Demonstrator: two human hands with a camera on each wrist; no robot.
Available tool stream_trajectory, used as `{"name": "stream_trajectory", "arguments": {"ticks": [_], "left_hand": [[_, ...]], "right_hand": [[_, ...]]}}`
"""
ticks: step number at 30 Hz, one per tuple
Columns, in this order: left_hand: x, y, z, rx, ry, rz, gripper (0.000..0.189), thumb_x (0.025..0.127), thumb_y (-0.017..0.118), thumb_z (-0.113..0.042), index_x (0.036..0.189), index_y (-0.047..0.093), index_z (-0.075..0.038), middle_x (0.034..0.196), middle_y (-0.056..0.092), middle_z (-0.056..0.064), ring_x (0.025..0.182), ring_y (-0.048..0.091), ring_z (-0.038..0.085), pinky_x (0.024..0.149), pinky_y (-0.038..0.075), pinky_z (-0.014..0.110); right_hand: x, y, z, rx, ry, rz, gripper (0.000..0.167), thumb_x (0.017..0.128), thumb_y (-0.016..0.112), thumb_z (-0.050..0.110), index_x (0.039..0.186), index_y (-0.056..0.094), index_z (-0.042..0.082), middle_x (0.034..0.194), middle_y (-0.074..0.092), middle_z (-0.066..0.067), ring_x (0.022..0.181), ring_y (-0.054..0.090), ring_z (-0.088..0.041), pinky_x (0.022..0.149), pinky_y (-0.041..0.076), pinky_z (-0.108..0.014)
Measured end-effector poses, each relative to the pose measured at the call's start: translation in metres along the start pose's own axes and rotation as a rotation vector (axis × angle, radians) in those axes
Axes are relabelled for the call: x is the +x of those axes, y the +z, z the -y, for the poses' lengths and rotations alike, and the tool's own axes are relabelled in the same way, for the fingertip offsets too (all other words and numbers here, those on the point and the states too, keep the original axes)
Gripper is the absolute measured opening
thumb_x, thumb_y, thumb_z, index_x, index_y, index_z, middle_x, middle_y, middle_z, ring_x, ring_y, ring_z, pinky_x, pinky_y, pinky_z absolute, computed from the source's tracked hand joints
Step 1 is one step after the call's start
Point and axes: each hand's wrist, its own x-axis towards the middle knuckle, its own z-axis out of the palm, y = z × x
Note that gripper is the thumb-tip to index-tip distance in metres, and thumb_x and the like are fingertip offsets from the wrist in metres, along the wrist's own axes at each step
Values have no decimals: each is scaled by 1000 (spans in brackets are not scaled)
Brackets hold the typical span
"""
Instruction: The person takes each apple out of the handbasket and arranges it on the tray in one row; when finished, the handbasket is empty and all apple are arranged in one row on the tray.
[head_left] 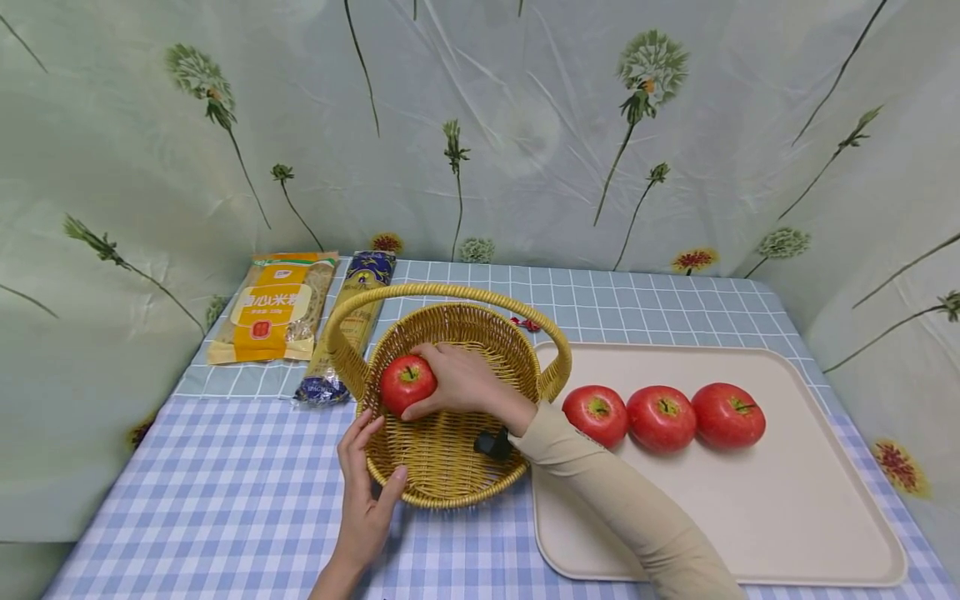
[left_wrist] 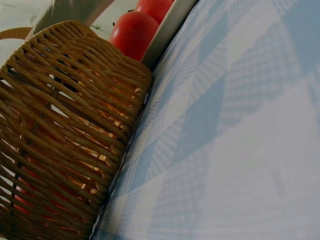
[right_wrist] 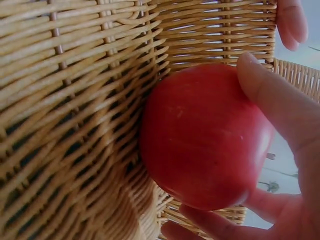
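My right hand [head_left: 459, 379] holds a red apple [head_left: 408, 386] inside a round wicker basket [head_left: 442, 492], at its left side. In the right wrist view the thumb lies on one side of the apple [right_wrist: 205, 135] and fingers curl round the other, with the apple close against the woven wall [right_wrist: 215, 30]. My left hand [head_left: 363, 487] rests at the basket's near left rim, fingers extended along the outside and thumb at the front edge. Red shows through the weave of the basket [left_wrist: 70, 120] in the left wrist view.
Three red apples [head_left: 662, 418] sit in a row on a beige tray [head_left: 795, 517] right of the basket. A tall basket handle [head_left: 450, 290] arches over the top. Behind on the left lie an orange-labelled food bag [head_left: 273, 308] and a spaghetti packet [head_left: 348, 325]. A checked cloth [head_left: 225, 500] covers the table.
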Motion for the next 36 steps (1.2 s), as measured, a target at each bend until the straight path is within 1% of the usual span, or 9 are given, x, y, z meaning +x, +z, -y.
{"name": "stream_trajectory", "arguments": {"ticks": [5, 11, 16, 18, 20, 25, 33, 36], "left_hand": [[0, 0, 0, -5, 15, -4, 64, 81, 57, 6, 141, 34, -2, 150, 17, 11, 138, 14, 24, 108, 13, 28], [0, 0, 0, -4, 17, -8, 65, 81, 57, 7, 141, 34, -3, 150, 17, 11, 137, 14, 24, 107, 13, 29], [0, -1, 0, -10, 2, -9, 64, 82, 57, 5, 141, 35, -3, 150, 17, 10, 137, 14, 25, 108, 12, 29], [0, -1, 1, -9, 7, -12, 64, 82, 57, 5, 141, 35, -3, 150, 17, 11, 137, 14, 25, 108, 12, 29], [0, -1, 1, -5, 15, -15, 64, 82, 57, 4, 141, 35, -4, 150, 18, 12, 137, 15, 25, 108, 13, 29], [0, -1, 1, 1, 26, -18, 63, 82, 57, 3, 141, 35, -4, 150, 18, 12, 137, 15, 25, 108, 13, 28], [0, 0, 1, 4, 16, -11, 63, 82, 57, 3, 140, 35, -2, 150, 18, 12, 138, 14, 24, 108, 13, 27], [0, 0, 0, 1, 13, -9, 63, 82, 57, 4, 141, 35, -3, 150, 18, 10, 138, 14, 24, 108, 13, 27]], "right_hand": [[2, 3, -2, 48, -16, 0, 83, 66, 80, 55, 132, 46, 17, 117, 59, -2, 102, 57, -17, 80, 47, -35], [5, 6, -3, 127, -24, 25, 84, 66, 81, 51, 133, 45, 16, 118, 59, -2, 101, 58, -16, 79, 48, -33], [6, 9, -3, 251, -35, 39, 85, 67, 84, 43, 134, 42, 13, 118, 58, -5, 100, 58, -17, 79, 48, -30], [6, 11, -3, 304, -43, 39, 84, 66, 86, 38, 133, 42, 12, 116, 58, -6, 99, 58, -16, 79, 48, -28], [6, 12, -2, 332, -47, 36, 84, 66, 87, 36, 132, 41, 11, 115, 59, -7, 98, 58, -16, 79, 47, -27], [4, 12, -1, 343, -33, 35, 83, 65, 87, 35, 129, 41, 12, 113, 59, -6, 97, 59, -16, 77, 48, -26], [1, 12, -1, 329, -13, 18, 83, 63, 88, 37, 127, 41, 12, 112, 59, -6, 95, 59, -17, 76, 48, -27], [0, 12, -2, 327, -12, 13, 84, 62, 88, 38, 127, 41, 12, 111, 59, -6, 94, 59, -16, 75, 48, -27]]}}
